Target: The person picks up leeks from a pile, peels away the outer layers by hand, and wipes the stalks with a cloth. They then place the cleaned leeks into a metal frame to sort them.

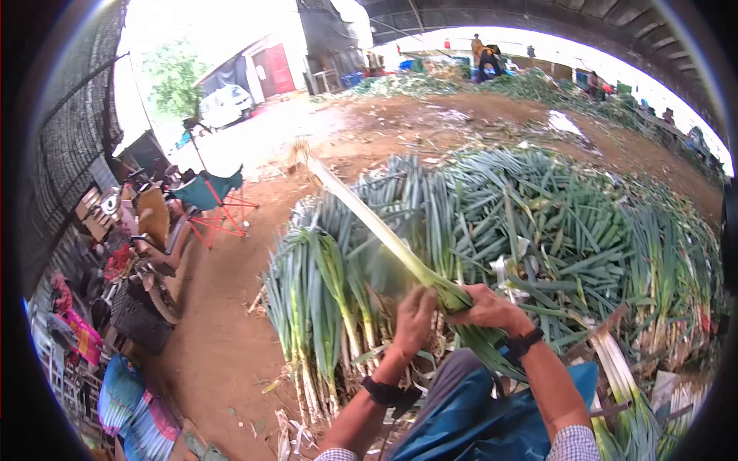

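Note:
A long leek [373,223] with a white stalk points up and to the left, its roots at the far upper end. My right hand [490,309] is closed round its green leafy part, and leaves hang below that hand. Just left of it, my left hand [416,316] is at the same green part, fingers bent against it; whether they grip it is hard to make out. Behind and around both hands lies a big pile of leeks [538,215]. Blue cloth [469,415] covers my lap.
A green folding chair [207,190] with red legs stands left, beside a parked motorbike [146,269]. Colourful bundles [131,399] lie lower left. More leeks [619,369] lean at my right. A person [487,61] bends over far back, and a white car [225,105] is parked outside.

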A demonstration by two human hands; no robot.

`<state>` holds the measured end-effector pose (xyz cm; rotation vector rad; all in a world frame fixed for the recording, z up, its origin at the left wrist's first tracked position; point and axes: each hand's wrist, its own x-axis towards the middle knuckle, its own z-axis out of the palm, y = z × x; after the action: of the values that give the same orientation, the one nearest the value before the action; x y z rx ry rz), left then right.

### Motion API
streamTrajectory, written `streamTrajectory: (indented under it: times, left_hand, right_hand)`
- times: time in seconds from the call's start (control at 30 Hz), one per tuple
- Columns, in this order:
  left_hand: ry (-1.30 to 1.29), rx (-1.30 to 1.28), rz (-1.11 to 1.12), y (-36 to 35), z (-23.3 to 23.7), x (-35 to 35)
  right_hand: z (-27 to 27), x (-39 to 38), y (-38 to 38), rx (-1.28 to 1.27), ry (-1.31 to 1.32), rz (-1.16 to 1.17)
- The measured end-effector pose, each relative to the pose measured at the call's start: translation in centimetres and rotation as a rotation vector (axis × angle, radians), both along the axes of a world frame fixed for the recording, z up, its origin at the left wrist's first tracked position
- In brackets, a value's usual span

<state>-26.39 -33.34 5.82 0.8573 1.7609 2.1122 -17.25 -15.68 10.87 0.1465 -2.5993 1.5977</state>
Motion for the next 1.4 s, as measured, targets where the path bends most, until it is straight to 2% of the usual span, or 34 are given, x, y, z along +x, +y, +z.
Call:
streamTrajectory:
  times: [0.1,0.2,0.3,0.33,0.43,0.5,0.53,0.6,0.63,0.67,0.7,0.77,0.83,0.9,0.93,1.07,1.1,1.17,1.2,1.27,1.37,1.4]
  left_hand:
    - [-0.055,0.145,-0.084,-0.7,0.5,-0.3]
    - [0.049,0.108,-0.026,-1.9,3.1,-0.2]
    - [0.018,-0.084,0.04,-2.4,4.1,-0.7]
    - [0.065,-0.161,0.083,-2.3,3.1,-1.5]
    - [-0.11,-0.212,0.339,-3.1,1.0,-3.5]
    - [-0.168,-0.08,0.504,-6.1,-2.1,-6.8]
    - [-0.179,0.006,0.572,-7.4,-2.4,-8.0]
    - [0.002,0.15,0.749,-9.8,-0.8,-8.0]
    - [0.146,0.138,0.787,-10.4,0.5,-6.8]
    - [0.259,-0.057,0.78,-11.0,3.8,-3.0]
    - [0.52,-0.159,0.686,-11.5,4.9,-1.7]
    - [1.206,-0.707,0.725,-10.8,8.7,0.0]
    - [1.058,-0.874,0.322,-10.5,9.5,-0.4]
    - [0.86,-1.037,0.078,-9.5,9.6,-1.1]
    - [0.812,-0.979,0.01,-8.9,9.2,-1.6]
    - [0.729,-0.6,-0.074,-5.4,5.9,-0.3]
    - [0.606,-0.603,-0.122,-4.5,5.8,0.6]
    - [0.665,-0.62,-0.079,-2.3,5.3,1.9]
    - [0.69,-0.502,-0.038,-1.3,4.3,2.3]
    - [0.7,-0.475,-0.02,-0.3,4.4,3.3]
    - [0.74,-0.382,0.015,1.0,4.4,4.9]
    - [0.742,-0.381,0.016,1.3,4.1,5.7]
  right_hand:
    - [-0.6,0.0,0.1,0.006,0.01,-0.078]
    - [-0.5,-0.2,-0.9,0.204,0.058,-0.216]
    - [-2.6,-1.2,-1.7,0.574,0.405,-0.349]
    - [-2.8,-1.2,-2.1,0.69,0.467,-0.373]
    - [-3.5,-1.5,-2.8,0.834,0.588,-0.4]
    - [-4.9,-1.9,-2.2,1.055,0.598,-0.431]
    - [-5.8,-2.3,-1.7,1.035,0.63,-0.438]
    - [-3.7,-1.4,-1.4,1.046,0.582,-0.451]
    - [-3.1,-1.0,-1.1,1.081,0.523,-0.417]
    - [-3.1,-0.9,-0.3,1.082,0.562,-0.402]
    - [-3.2,-0.7,0.0,1.075,0.596,-0.375]
    - [-2.6,-0.1,-0.1,1.094,0.579,-0.346]
    - [-1.6,0.3,0.0,1.133,0.592,-0.323]
    - [-0.9,0.8,0.5,1.184,0.619,-0.32]
    - [-0.6,1.1,0.9,1.206,0.685,-0.337]
    - [3.0,3.1,3.2,1.305,0.642,-0.358]
    - [4.5,3.8,3.6,1.342,0.62,-0.41]
    - [7.6,5.7,3.4,1.419,0.576,-0.515]
    - [9.0,7.6,2.5,1.289,0.615,-0.562]
    - [11.1,11.6,1.2,1.024,0.685,-0.64]
    - [4.5,14.9,1.4,0.169,0.439,-0.894]
    - [1.5,14.4,2.0,-0.065,0.364,-0.888]
